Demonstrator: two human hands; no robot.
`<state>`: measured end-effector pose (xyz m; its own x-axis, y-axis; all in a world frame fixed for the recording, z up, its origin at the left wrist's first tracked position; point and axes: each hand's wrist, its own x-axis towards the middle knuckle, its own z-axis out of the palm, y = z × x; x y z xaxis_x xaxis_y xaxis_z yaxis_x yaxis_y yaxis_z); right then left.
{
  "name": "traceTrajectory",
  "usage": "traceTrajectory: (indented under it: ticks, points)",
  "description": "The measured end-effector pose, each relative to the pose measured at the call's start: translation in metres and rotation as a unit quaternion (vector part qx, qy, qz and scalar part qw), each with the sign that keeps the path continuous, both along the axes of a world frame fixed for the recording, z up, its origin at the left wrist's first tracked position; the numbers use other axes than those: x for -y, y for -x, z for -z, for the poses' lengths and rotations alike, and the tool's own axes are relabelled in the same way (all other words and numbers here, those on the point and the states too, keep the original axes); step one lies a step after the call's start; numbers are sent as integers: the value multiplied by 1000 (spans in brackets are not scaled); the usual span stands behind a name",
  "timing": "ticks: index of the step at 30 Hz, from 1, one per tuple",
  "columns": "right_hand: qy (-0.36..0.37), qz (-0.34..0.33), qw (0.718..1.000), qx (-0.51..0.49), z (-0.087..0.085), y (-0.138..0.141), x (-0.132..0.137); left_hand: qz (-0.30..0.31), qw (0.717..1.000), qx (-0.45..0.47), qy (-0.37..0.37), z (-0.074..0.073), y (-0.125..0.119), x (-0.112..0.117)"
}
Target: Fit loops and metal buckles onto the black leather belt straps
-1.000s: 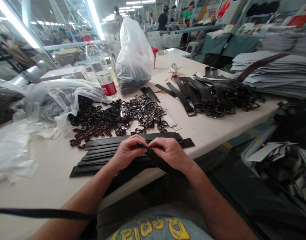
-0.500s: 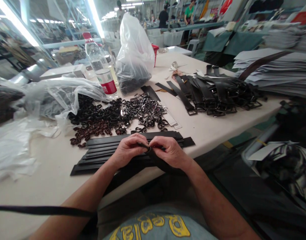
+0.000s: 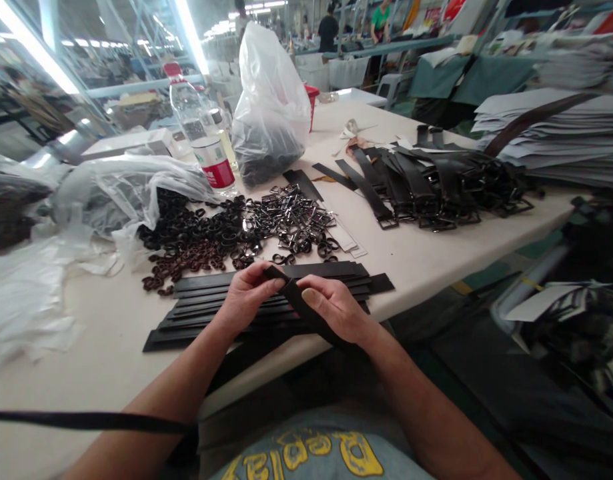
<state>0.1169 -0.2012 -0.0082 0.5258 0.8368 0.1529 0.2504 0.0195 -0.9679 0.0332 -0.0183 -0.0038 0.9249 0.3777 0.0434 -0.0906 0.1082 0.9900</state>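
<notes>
My left hand [image 3: 243, 298] and my right hand [image 3: 333, 308] both pinch one black belt strap [image 3: 292, 297] just above the table's near edge. The strap's end pokes up between my thumbs, and the rest runs down under my right palm. Beneath my hands lies a stack of flat black straps [image 3: 206, 303]. Just beyond it are a heap of metal buckles [image 3: 291, 220] and a heap of dark loops [image 3: 191, 237].
Finished belts with buckles [image 3: 426, 187] lie in a row at the right. A water bottle [image 3: 203, 137] and a clear plastic bag [image 3: 271, 107] stand at the back, with more plastic bags [image 3: 101, 190] at the left. Stacked grey sheets [image 3: 551, 140] sit far right. People work in the background.
My hands have shifted slightly forward, and the strap's end now sticks further out between my thumbs. My right hand's fingers have flattened along the strap.
</notes>
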Motion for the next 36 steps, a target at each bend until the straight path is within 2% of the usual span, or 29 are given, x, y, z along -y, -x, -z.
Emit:
traceTrajectory:
  ticks: [3,7,9,13,17,21,25,31,36]
  points:
    - [54,-38,998,-21,-2,1,1,-27,999,4,22,6,-1,-2]
    - [94,-27,995,-32,-4,3,1,-8,999,8,35,7,0,-4]
    - [111,-27,993,-21,-4,4,1,14,1000,8,10,4,1,-3]
    - [154,-21,987,39,-6,4,4,50,995,-3,-88,-4,3,-1]
    - [183,-15,980,80,-8,5,3,77,993,-48,-73,-5,2,-1]
    - [188,-22,978,92,-9,7,2,99,990,-101,-24,-2,1,-3]
    - [184,-18,979,82,-9,7,1,83,989,-122,-4,-1,2,-3]
    - [166,-6,985,46,-5,4,2,38,994,-94,-45,-6,3,4]
    - [161,-2,986,34,-4,3,2,22,995,-82,-46,-6,1,5]
